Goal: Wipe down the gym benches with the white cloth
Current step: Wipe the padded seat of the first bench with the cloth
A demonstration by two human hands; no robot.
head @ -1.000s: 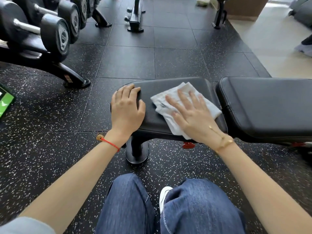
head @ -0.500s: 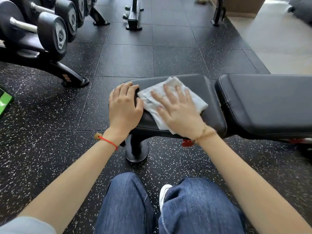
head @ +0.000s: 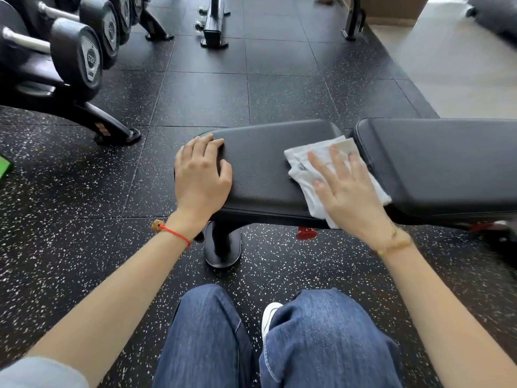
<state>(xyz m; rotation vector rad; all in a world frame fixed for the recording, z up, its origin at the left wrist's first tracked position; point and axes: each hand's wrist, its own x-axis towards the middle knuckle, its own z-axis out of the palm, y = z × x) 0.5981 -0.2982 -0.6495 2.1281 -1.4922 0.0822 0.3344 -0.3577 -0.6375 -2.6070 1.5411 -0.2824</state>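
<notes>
Jeans (head: 279,340) and a white shoe (head: 270,313) are seen nearest. Beyond, the left hand (head: 201,177) is rested on the seat pad's (head: 260,163) left end, fingers loosely bent, nothing held. The cloth (head: 316,161) is pressed flat by the right hand (head: 349,191), fingers straight, at the pad's right edge beside the back pad (head: 442,161). Dumbbells (head: 75,51) are racked far left.

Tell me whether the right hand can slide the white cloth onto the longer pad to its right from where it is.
Probably yes. The right hand lies flat on the white cloth at the seat pad's right end, its edge already against the longer pad. Only the narrow gap between the pads lies in the way.
</notes>
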